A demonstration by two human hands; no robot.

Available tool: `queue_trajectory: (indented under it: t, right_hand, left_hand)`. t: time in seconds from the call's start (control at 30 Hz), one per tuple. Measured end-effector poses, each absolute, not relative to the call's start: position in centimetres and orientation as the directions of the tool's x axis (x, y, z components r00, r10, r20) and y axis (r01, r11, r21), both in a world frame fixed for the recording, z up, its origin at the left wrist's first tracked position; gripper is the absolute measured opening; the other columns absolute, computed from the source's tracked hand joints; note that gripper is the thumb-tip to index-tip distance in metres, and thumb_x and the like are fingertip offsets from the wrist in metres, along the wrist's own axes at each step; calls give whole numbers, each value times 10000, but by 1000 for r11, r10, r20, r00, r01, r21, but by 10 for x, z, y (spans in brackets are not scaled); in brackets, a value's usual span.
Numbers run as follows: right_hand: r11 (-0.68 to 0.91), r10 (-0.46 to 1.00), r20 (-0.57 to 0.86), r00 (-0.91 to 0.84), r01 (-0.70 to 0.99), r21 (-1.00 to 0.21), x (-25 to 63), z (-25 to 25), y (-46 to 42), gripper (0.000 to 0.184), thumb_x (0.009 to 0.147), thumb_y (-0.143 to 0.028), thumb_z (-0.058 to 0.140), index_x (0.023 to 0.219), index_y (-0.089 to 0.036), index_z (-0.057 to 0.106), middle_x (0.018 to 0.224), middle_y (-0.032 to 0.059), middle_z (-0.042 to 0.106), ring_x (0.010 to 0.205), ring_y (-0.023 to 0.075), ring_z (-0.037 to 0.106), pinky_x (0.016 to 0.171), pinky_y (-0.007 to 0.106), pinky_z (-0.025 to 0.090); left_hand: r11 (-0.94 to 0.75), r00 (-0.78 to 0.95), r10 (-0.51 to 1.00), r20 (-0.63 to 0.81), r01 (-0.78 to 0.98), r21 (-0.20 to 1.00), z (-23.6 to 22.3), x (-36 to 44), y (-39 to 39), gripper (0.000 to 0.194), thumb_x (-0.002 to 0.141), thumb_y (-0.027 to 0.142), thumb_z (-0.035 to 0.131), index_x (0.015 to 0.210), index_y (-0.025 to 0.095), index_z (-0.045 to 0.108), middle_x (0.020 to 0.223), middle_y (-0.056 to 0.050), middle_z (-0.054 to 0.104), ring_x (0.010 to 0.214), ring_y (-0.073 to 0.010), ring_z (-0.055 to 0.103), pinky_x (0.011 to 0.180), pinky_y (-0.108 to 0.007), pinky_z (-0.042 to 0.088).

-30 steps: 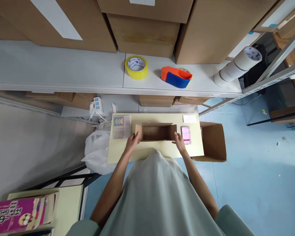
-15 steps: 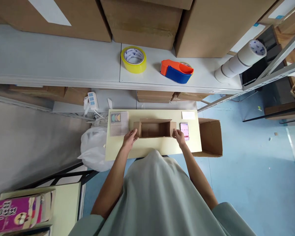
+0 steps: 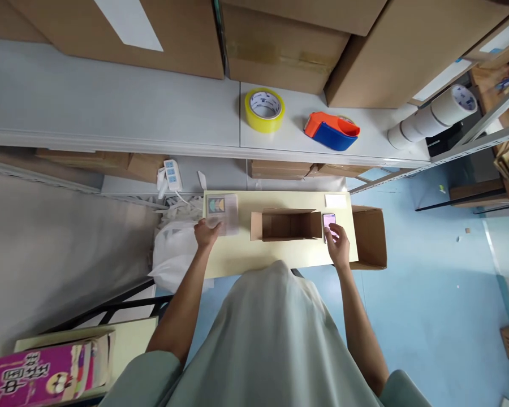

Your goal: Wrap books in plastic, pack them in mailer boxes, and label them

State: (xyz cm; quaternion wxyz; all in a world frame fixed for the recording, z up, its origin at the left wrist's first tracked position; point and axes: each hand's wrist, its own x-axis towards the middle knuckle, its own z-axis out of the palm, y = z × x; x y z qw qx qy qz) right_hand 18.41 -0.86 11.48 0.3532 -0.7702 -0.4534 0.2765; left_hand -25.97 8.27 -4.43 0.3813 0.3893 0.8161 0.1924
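Note:
An open cardboard box (image 3: 287, 225) stands in the middle of a small pale yellow table (image 3: 254, 257). Neither hand touches it. My left hand (image 3: 205, 233) rests on the near corner of a printed booklet (image 3: 223, 212) at the table's left end; its fingers are curled over the edge. My right hand (image 3: 337, 243) lies over the near end of a phone with a lit pink screen (image 3: 328, 221), just right of the box, fingers down on it. A white card (image 3: 336, 200) lies at the far right corner.
A larger open carton (image 3: 369, 237) stands on the blue floor against the table's right end. A white plastic bag (image 3: 176, 249) sits left of the table. The grey shelf (image 3: 110, 124) above holds yellow tape (image 3: 264, 109), an orange-blue tape dispenser (image 3: 331, 131), white rolls (image 3: 432, 116) and big cartons.
Both hands have let go of the box's ends and moved outward: the left onto the booklet, the right onto the phone. The view shifted slightly.

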Motion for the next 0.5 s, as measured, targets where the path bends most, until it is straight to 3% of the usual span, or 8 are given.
queue_trajectory:
  t: [0.1, 0.3, 0.4, 0.5]
  right_hand:
    - [-359, 885, -116, 452, 501, -787, 168, 123, -20, 543, 974, -681, 642, 1240, -211, 697, 1289, 176, 748, 1193, 315, 717, 996, 513, 632]
    - [-421, 839, -136, 526, 471, -775, 152, 134, -48, 546, 955, -678, 661, 1214, -199, 705, 1234, 184, 774, 1190, 335, 734, 975, 530, 645]
    - [-434, 827, -140, 545, 460, -774, 151, 140, -58, 551, 954, -682, 664, 1204, -194, 715, 1221, 192, 779, 1188, 347, 739, 978, 545, 645]
    - [-427, 835, -142, 532, 461, -778, 150, 144, -60, 538, 961, -684, 659, 1196, -205, 724, 1216, 183, 785, 1184, 346, 744, 985, 552, 646]
  left_hand:
    - [681, -485, 731, -480, 552, 481, -48, -256, 96, 701, 732, 395, 925, 1231, 66, 559, 1395, -337, 606, 1393, -495, 537, 1139, -544, 440]
    - [749, -537, 657, -528, 540, 383, -54, -252, 114, 893, 597, 409, 1001, 1265, 48, 532, 1445, -422, 527, 1396, -549, 515, 1089, -577, 459]
    - [765, -526, 637, -563, 520, 380, -53, -256, 118, 843, 615, 469, 984, 1212, 60, 552, 1421, -403, 548, 1384, -561, 523, 1079, -576, 471]
    - [716, -509, 696, -507, 544, 437, -45, -246, 115, 806, 673, 505, 939, 1221, 62, 548, 1454, -412, 518, 1407, -579, 504, 1106, -601, 453]
